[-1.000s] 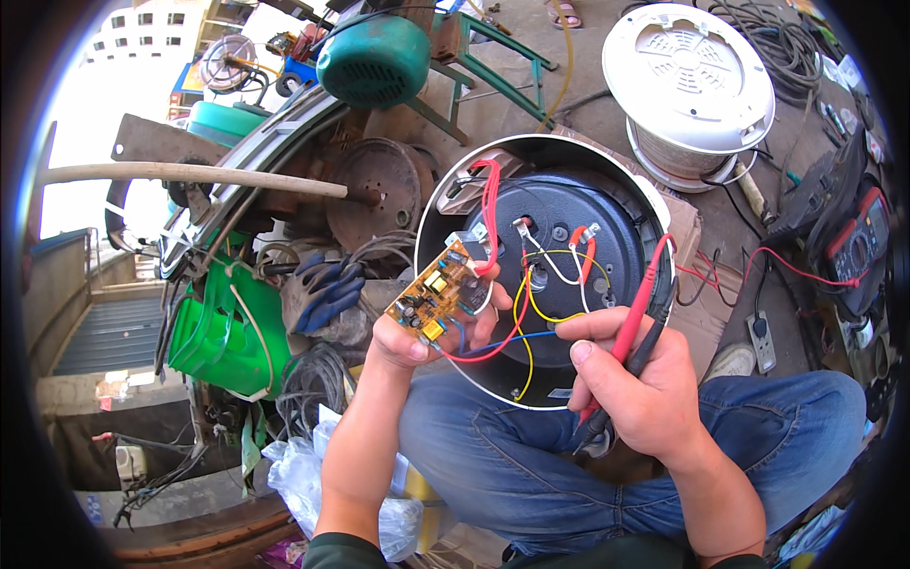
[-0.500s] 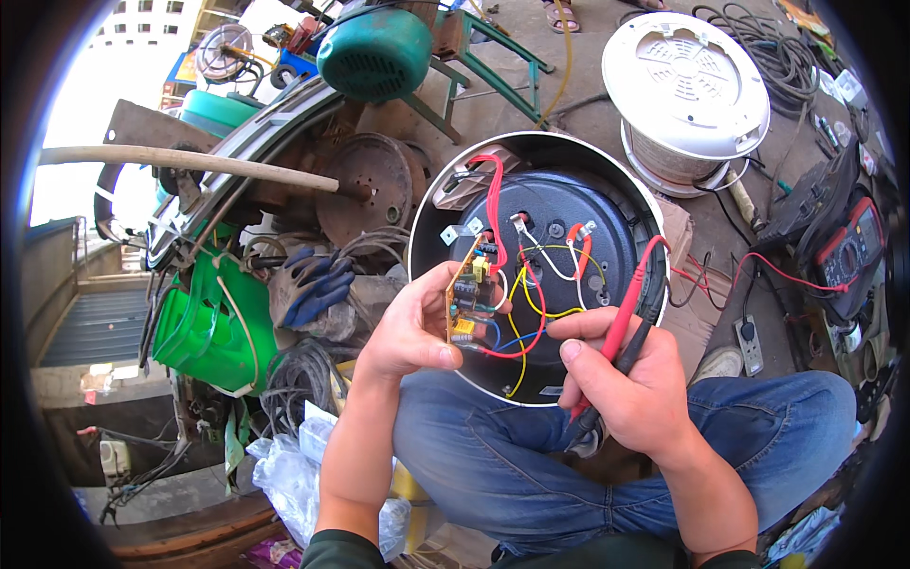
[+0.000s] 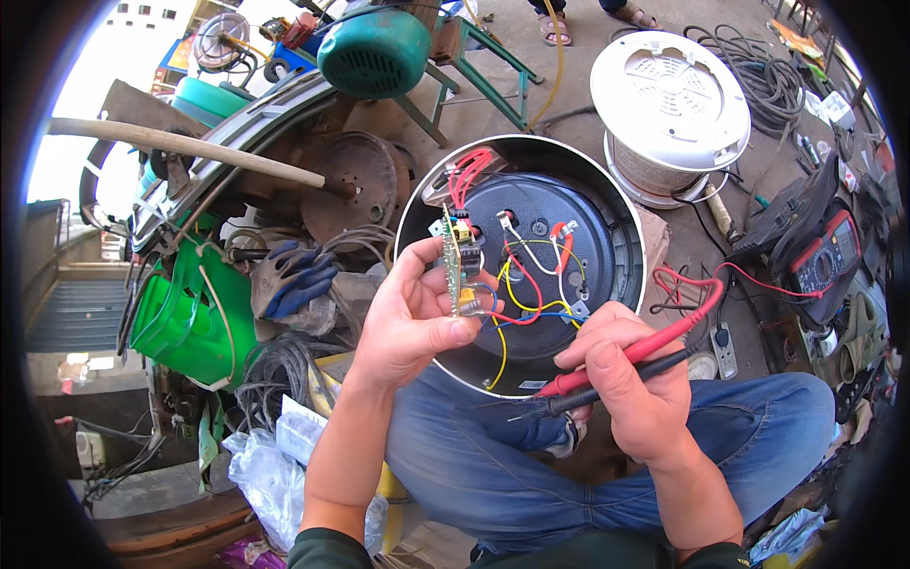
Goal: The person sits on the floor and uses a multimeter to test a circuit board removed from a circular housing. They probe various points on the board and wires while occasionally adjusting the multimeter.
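My left hand (image 3: 417, 303) grips a small circuit board (image 3: 453, 266) by its edges, tilted nearly upright so its soldered side shows. Red, blue, yellow and white wires run from the board into an open round appliance housing (image 3: 409, 213) with a black inner shell (image 3: 540, 204). In my right hand (image 3: 633, 384) are two multimeter probes, a red probe (image 3: 654, 343) and a black probe (image 3: 616, 381), held together. Their tips point left, below the board and apart from it. The probe leads run right to a red-and-black multimeter (image 3: 827, 254).
A white round appliance base (image 3: 671, 90) stands at the far right beside coiled hose (image 3: 758, 81). A power strip (image 3: 723, 353) lies at right. Leftward are a green basket (image 3: 190, 313), work gloves (image 3: 294, 280), a rusty wheel (image 3: 360, 190) and a green motor (image 3: 374, 55). Another person's feet (image 3: 555, 28) show at the top.
My left hand has turned the board so its soldered face shows more. My right hand has swung the probes from steep to nearly level, tips leftward. The view has shifted slightly.
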`<move>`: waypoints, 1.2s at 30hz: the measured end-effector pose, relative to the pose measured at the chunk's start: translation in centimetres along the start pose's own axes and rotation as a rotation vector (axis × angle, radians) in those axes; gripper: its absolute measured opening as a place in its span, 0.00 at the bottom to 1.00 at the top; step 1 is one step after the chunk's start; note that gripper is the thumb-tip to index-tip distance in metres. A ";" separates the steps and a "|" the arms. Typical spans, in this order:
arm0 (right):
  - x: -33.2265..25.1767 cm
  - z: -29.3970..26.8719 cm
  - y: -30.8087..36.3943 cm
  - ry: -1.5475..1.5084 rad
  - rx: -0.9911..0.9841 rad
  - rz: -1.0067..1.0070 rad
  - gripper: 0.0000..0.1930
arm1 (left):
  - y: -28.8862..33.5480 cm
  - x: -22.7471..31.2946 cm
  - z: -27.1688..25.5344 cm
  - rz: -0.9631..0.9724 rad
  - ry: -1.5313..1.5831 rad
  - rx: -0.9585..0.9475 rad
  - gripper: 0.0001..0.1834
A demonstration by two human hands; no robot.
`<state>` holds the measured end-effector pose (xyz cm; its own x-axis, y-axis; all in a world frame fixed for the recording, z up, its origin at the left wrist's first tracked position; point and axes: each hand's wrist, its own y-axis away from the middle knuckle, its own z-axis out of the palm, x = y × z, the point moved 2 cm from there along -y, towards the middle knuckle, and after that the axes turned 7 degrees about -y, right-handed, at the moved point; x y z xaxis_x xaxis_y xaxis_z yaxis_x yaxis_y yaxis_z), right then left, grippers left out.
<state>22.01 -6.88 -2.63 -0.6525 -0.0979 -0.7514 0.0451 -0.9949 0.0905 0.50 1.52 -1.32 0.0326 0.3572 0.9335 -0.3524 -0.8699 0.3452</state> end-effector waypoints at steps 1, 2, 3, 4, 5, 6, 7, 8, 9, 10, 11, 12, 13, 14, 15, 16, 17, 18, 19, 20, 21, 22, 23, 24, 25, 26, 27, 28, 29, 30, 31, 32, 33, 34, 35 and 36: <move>-0.2 -0.3 0.4 -0.027 -0.013 -0.061 0.13 | 0.2 -0.5 0.4 0.032 0.097 -0.007 0.53; -0.6 -0.8 0.7 -0.054 -0.027 -0.122 0.14 | 0.5 -0.6 1.1 0.046 0.090 0.012 0.53; -1.2 -1.3 0.8 -0.118 -0.056 -0.092 0.16 | 0.9 -0.4 2.0 0.059 0.083 0.031 0.53; -1.4 -2.1 1.1 -0.140 -0.094 -0.096 0.17 | 1.1 -0.3 2.9 0.068 0.082 0.046 0.53; -1.8 -2.3 1.3 -0.228 -0.107 -0.071 0.18 | 1.3 -0.5 3.5 0.050 0.118 0.047 0.54; -2.1 -2.5 1.5 -0.315 -0.117 -0.047 0.18 | 1.4 -0.8 3.9 0.052 0.138 0.051 0.54; -2.2 -2.9 1.8 -0.297 -0.091 -0.042 0.19 | 1.6 -1.2 4.3 0.051 0.154 0.058 0.54; -2.2 -3.5 2.0 -0.280 -0.064 -0.037 0.20 | 1.8 -1.5 4.6 0.050 0.169 0.065 0.54; -2.3 -3.9 2.3 -0.262 -0.037 -0.033 0.20 | 2.0 -1.9 4.7 0.070 0.143 0.037 0.53; -2.6 -4.1 2.6 -0.273 0.029 -0.020 0.21 | 2.2 -1.8 4.8 0.065 0.163 0.036 0.52; -3.0 -4.2 2.8 -0.284 0.094 -0.008 0.22 | 2.3 -1.5 4.9 0.059 0.182 0.035 0.52; -3.3 -4.3 3.1 -0.294 0.160 0.003 0.22 | 2.4 -1.4 5.0 0.054 0.201 0.034 0.51; -3.1 -4.5 3.2 -0.291 0.185 -0.045 0.24 | 2.4 -1.7 4.7 0.096 0.197 0.006 0.45; -3.2 -4.3 3.3 -0.284 0.221 -0.075 0.24 | 2.4 -1.7 4.6 0.076 0.215 -0.013 0.44; -3.4 -4.1 3.5 -0.277 0.257 -0.105 0.24 | 2.2 -1.7 4.4 0.055 0.232 -0.031 0.43; -3.4 -3.9 3.6 -0.277 0.293 -0.136 0.24 | 2.2 -1.6 4.3 0.033 0.242 -0.048 0.42; -3.6 -4.3 3.7 -0.194 0.250 -0.146 0.23 | 2.1 -1.7 4.2 0.042 0.248 -0.053 0.40; -3.6 -4.0 3.7 -0.194 0.275 -0.136 0.22 | 2.1 -1.8 4.1 0.039 0.265 -0.062 0.40; -3.7 -3.4 3.7 -0.192 0.301 -0.127 0.22 | 2.1 -1.9 4.0 0.037 0.283 -0.071 0.40; -3.8 -3.1 3.6 -0.190 0.327 -0.118 0.21 | 2.0 -2.0 3.9 0.035 0.302 -0.081 0.39; -3.6 -3.0 3.4 -0.246 0.284 -0.135 0.20 | 2.1 -2.0 3.8 0.039 0.319 -0.081 0.39; -3.5 -3.1 3.4 -0.181 0.269 -0.134 0.20 | 2.1 -2.1 3.8 0.043 0.340 -0.081 0.39; -3.4 -3.2 3.4 -0.115 0.255 -0.133 0.20 | 2.1 -2.1 3.8 0.048 0.361 -0.081 0.39; -3.4 -3.2 3.4 -0.050 0.240 -0.132 0.19 | 2.0 -2.1 3.8 0.045 0.368 -0.081 0.39; -3.4 -3.3 3.4 -0.036 0.245 -0.135 0.19 | 2.0 -2.1 3.9 0.042 0.373 -0.079 0.39; -3.5 -3.3 3.4 -0.023 0.251 -0.137 0.20 | 2.0 -2.1 3.9 0.039 0.378 -0.076 0.39; -3.6 -3.2 3.4 -0.009 0.256 -0.140 0.20 | 1.9 -2.2 3.9 0.039 0.387 -0.079 0.38; -3.8 -3.0 3.4 -0.042 0.261 -0.146 0.19 | 1.9 -2.2 3.9 0.039 0.396 -0.082 0.38; -3.9 -2.7 3.2 -0.075 0.266 -0.151 0.19 | 1.9 -2.3 3.8 0.039 0.404 -0.085 0.38; -4.0 -2.4 3.2 -0.108 0.270 -0.157 0.19 | 1.9 -2.3 3.8 0.038 0.414 -0.089 0.38; -4.1 -2.3 3.2 -0.098 0.271 -0.156 0.19 | 1.8 -2.3 3.7 0.036 0.424 -0.093 0.38; -4.1 -2.1 3.2 -0.088 0.272 -0.154 0.19 | 1.8 -2.3 3.7 0.035 0.434 -0.096 0.38; -4.1 -2.1 3.2 -0.078 0.272 -0.153 0.19 | 1.8 -2.4 3.6 0.029 0.448 -0.100 0.39; -4.2 -2.2 3.2 -0.049 0.250 -0.160 0.19 | 1.8 -2.5 3.5 0.023 0.460 -0.103 0.39; -4.2 -2.3 3.3 -0.020 0.228 -0.168 0.19 | 1.8 -2.5 3.4 0.017 0.472 -0.106 0.39; -4.2 -2.4 3.3 0.009 0.205 -0.175 0.20 | 1.8 -2.5 3.4 0.008 0.479 -0.094 0.40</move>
<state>26.72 -9.82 -0.77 -0.6302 0.0736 -0.7730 -0.2226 -0.9708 0.0890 2.93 -2.11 -2.65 -0.3968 0.4859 0.7788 -0.4342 -0.8469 0.3071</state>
